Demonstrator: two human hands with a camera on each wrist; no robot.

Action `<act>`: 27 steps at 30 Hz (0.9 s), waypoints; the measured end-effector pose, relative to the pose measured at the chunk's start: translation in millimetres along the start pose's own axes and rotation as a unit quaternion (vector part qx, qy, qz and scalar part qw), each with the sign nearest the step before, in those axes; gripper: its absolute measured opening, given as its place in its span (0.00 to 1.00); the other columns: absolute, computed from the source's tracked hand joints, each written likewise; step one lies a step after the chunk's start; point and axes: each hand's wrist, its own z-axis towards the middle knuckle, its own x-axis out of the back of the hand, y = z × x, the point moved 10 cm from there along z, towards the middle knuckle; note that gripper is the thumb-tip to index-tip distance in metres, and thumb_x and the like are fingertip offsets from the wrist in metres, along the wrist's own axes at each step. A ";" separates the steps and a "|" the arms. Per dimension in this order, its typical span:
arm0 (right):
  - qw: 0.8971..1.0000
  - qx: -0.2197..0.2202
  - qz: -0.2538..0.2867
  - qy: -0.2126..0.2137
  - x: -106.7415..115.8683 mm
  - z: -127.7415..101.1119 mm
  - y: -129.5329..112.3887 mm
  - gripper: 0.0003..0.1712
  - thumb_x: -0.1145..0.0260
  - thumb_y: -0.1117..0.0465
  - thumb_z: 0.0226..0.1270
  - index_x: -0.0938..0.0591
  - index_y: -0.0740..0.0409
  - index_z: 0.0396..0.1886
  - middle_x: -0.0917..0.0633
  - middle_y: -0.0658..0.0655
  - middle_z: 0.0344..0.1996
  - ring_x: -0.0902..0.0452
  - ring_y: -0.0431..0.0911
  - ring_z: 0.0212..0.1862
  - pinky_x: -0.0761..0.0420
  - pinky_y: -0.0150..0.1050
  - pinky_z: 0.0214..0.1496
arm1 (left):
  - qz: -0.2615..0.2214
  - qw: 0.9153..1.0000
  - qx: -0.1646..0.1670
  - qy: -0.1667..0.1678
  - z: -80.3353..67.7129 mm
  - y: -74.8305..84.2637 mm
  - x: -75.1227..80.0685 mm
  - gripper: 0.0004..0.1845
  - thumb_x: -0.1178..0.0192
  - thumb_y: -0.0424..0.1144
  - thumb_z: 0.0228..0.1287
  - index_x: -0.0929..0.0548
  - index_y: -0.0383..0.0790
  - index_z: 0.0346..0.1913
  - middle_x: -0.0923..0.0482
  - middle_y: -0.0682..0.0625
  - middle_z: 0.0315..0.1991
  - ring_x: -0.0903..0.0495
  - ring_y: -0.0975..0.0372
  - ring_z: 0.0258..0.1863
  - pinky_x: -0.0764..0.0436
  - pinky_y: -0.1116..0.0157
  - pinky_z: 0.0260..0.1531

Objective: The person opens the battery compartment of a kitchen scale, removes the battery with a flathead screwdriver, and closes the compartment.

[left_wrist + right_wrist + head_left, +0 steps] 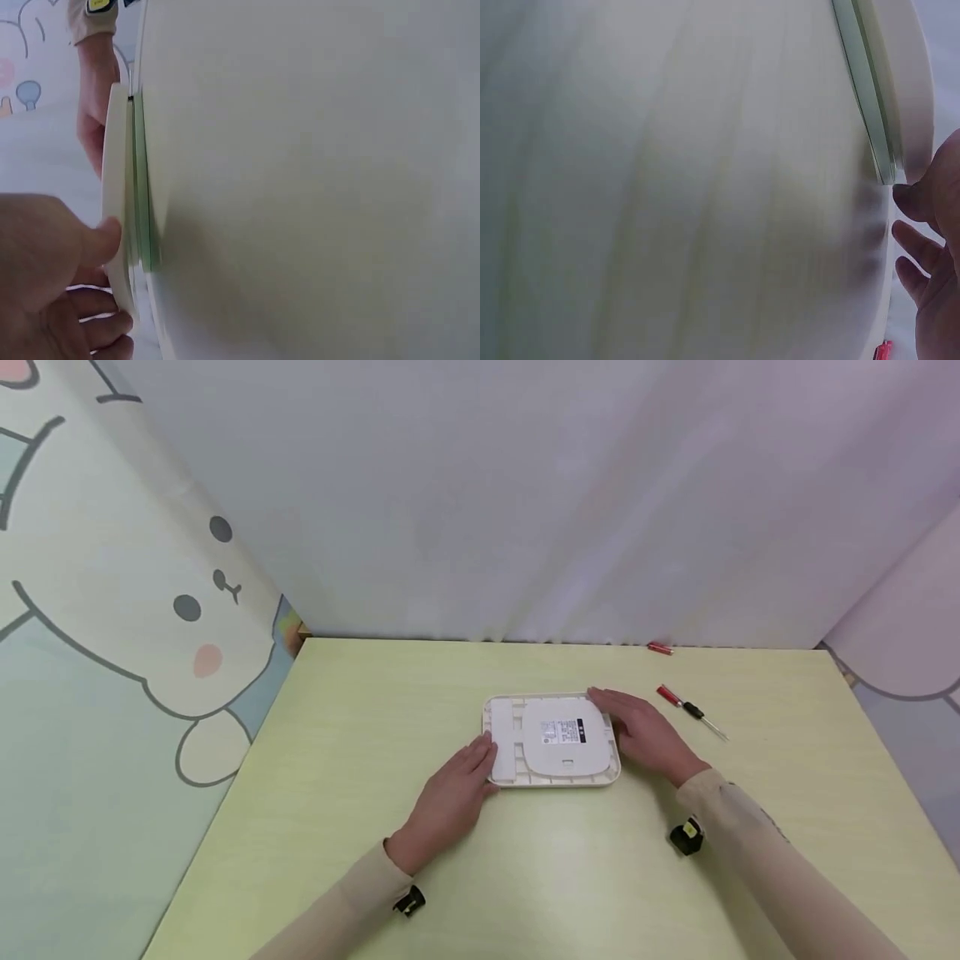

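A white rectangular plastic device (567, 760) with rounded corners lies on the table, its labelled, ribbed side facing up. A long flat strip runs along its left part. My left hand (450, 797) grips the left edge near the front corner; in the left wrist view its thumb (105, 238) presses the rim, with the fingers curled beside it. My right hand (645, 735) holds the far right corner, fingertips over the edge. The right wrist view shows the thumb (911, 201) at that corner and two fingers bent below. A pale green layer (142, 180) shows along the device's side.
To the right of the device lies a screwdriver (693, 710) with red and black on its handle. A small red object (660, 648) sits at the table's back edge, by the white curtain (480, 510). The pale yellow-green tabletop (360, 718) extends around the device.
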 end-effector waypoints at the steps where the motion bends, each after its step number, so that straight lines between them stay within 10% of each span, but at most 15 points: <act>1: 1.000 -0.001 -0.003 0.002 0.5 -0.4 1.0 0.38 0.44 0.78 0.70 0.29 0.58 0.79 0.25 0.62 0.76 0.30 0.63 0.76 0.29 0.63 0.77 | 0.005 1.000 -0.001 0.008 -0.7 2.9 1.4 0.34 0.40 0.48 0.80 0.31 0.31 0.78 0.36 0.41 0.82 0.36 0.53 0.82 0.34 0.57 0.81; 19: 1.000 0.005 -0.004 0.027 2.6 -11.0 4.1 0.32 0.35 0.76 0.69 0.20 0.58 0.72 0.16 0.61 0.67 0.20 0.63 0.69 0.22 0.64 0.70 | 0.033 0.994 -0.035 0.097 1.7 -0.4 23.8 0.32 0.24 0.48 0.61 0.15 0.36 0.65 0.17 0.46 0.67 0.16 0.57 0.66 0.12 0.60 0.57; 27: 0.992 -0.078 0.094 0.020 14.0 -20.5 17.2 0.30 0.32 0.71 0.73 0.20 0.51 0.73 0.17 0.57 0.69 0.23 0.60 0.72 0.21 0.60 0.68 | 0.004 0.987 -0.060 0.147 -4.9 -4.0 36.9 0.28 0.25 0.46 0.62 0.13 0.39 0.64 0.15 0.48 0.64 0.12 0.58 0.60 0.10 0.60 0.48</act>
